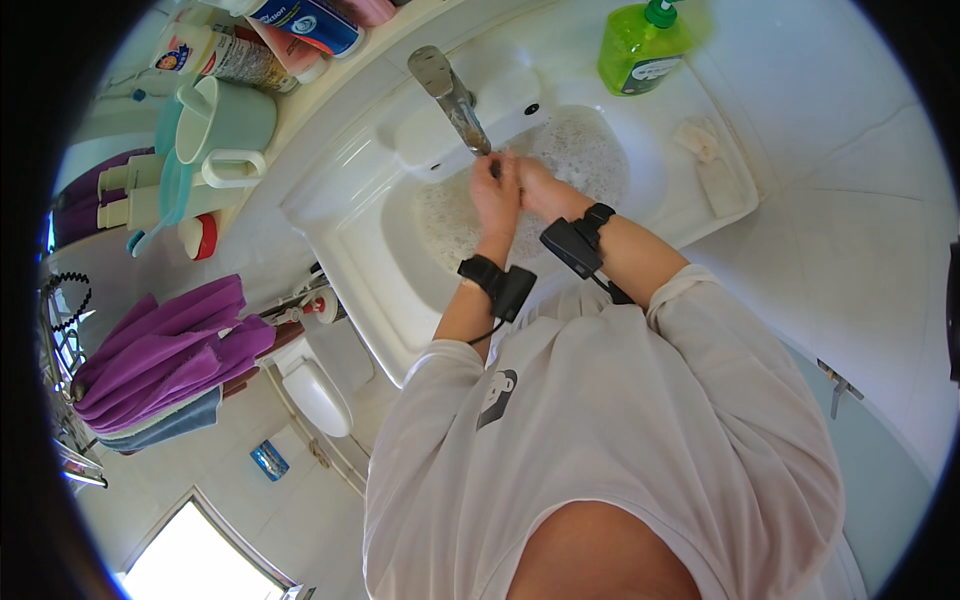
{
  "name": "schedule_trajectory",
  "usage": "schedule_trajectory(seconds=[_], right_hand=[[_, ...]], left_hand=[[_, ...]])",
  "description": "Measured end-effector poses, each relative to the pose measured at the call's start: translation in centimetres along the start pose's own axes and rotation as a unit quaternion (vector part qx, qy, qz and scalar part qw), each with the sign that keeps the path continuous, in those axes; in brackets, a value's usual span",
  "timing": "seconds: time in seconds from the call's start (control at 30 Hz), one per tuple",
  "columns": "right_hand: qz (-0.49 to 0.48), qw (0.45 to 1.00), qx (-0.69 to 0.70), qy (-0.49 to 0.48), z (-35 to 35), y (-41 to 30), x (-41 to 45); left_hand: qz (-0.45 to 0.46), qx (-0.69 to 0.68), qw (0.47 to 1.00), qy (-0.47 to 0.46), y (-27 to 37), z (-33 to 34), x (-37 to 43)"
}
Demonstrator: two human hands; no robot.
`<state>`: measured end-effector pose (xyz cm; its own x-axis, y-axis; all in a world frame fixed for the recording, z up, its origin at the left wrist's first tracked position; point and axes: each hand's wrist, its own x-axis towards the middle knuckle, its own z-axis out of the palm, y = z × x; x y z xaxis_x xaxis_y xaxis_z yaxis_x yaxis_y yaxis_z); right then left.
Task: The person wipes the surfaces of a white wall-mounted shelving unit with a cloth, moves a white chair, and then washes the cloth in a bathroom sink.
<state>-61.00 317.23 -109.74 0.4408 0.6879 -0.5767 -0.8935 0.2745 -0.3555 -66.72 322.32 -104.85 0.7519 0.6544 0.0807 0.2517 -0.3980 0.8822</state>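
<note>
My left hand (495, 199) and my right hand (541, 184) meet under the spout of the chrome faucet (457, 101), over a white ceramic washbasin (349, 255). Their fingers touch and overlap, so the fingertips are partly hidden. A small dark spot shows between them; I cannot tell whether it is an object or a gap. Foamy, cloudy water (589, 146) stands in the bowl below. A black strapped device sits on each wrist, the left one (506, 289) and the right one (576, 244), with a cable running to the sleeve.
A green pump soap bottle (641, 52) stands on the basin's back right corner. Near the right rim lies a bar of soap (720, 184). Along the left, a shelf (337, 82) carries a pale green cup (232, 116) and several tubes. Purple towels (172, 360) hang near the toilet (319, 397).
</note>
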Motion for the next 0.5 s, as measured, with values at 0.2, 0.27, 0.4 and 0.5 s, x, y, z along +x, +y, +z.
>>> schedule_trajectory(seconds=[0.2,0.27,0.4,0.5], right_hand=[[0.005,0.998,-0.068,0.008,2.4,0.4,-2.2],[-0.052,0.99,-0.112,0.068,1.4,-1.0,-1.9],[-0.098,0.982,-0.056,0.154,1.0,-3.4,-1.5],[-0.081,0.984,-0.027,0.159,1.3,-3.3,-1.1]], left_hand=[[-0.115,-0.058,0.99,0.049,-5.7,-3.0,3.8],[-0.174,-0.191,0.966,-0.021,-5.0,-3.3,3.6],[-0.235,-0.295,0.912,-0.162,-5.0,-4.4,2.0],[-0.268,-0.301,0.901,-0.16,-5.6,-4.5,1.4]])
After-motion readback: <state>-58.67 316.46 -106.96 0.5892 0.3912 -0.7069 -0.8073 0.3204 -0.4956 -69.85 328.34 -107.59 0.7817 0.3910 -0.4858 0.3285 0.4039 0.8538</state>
